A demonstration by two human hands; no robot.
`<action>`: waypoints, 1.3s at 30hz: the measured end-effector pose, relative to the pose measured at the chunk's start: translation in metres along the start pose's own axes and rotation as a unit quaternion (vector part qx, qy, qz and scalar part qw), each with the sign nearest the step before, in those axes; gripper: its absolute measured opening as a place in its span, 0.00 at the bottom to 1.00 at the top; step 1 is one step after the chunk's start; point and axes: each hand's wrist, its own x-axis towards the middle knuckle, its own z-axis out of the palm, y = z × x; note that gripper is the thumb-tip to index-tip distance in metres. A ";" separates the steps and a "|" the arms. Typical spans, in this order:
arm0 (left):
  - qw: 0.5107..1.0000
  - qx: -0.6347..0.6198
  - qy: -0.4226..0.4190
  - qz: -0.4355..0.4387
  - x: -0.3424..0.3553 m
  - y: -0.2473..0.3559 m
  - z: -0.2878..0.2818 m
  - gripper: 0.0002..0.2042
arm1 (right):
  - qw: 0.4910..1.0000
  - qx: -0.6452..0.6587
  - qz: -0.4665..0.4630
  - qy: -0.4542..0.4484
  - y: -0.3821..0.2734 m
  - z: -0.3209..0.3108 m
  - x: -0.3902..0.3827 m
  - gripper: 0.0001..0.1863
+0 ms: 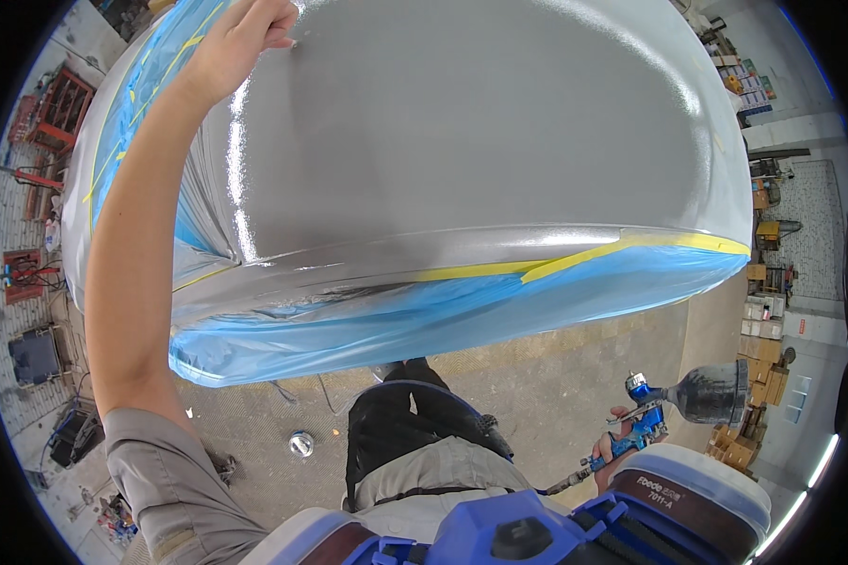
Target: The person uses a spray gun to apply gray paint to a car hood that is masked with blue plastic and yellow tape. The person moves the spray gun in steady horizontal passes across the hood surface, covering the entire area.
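My left arm stretches forward over a car body panel [481, 132] with a glossy grey coat. At its far left edge my left hand [245, 47] has its fingers curled together just above or against the surface. Whatever they may pinch is too small to make out. Low on the right, my right hand [616, 435] is closed round the handle of a blue spray gun [643, 426], apart from the panel. A dark, paint-smeared cup [711, 394] sits on the gun, and a hose [567, 480] runs from its handle. Blue masking film [415, 325] and yellow tape [575, 256] border the panel.
A respirator [518, 537] fills the bottom edge. On the concrete floor [292, 405] lies a round shiny object [301, 444]. Cardboard boxes [763, 367] stand along the right wall, and a red rack [61, 108] is at the left. More blue film [146, 85] covers the far left side.
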 end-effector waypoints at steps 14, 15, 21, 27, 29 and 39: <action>0.997 0.038 -0.030 0.060 0.004 -0.003 -0.010 0.16 | 0.999 -0.032 -0.007 0.003 -0.003 0.008 -0.003 0.49; 0.996 0.045 -0.030 0.067 0.004 -0.004 -0.011 0.16 | 0.999 -0.037 -0.002 0.005 -0.003 0.008 -0.004 0.49; 0.996 0.045 -0.011 0.072 0.001 -0.006 -0.010 0.16 | 0.999 -0.032 0.015 0.003 -0.006 0.010 -0.005 0.50; 0.997 0.019 -0.016 0.073 -0.001 -0.005 -0.009 0.16 | 0.999 -0.031 0.018 0.001 -0.006 0.012 -0.004 0.50; 0.997 0.002 -0.019 0.073 0.000 -0.005 -0.008 0.16 | 1.000 -0.018 0.017 0.011 -0.005 0.013 -0.004 0.49; 0.994 -0.011 -0.017 0.105 -0.005 -0.008 -0.009 0.15 | 1.000 -0.019 0.007 0.018 -0.005 0.015 -0.004 0.48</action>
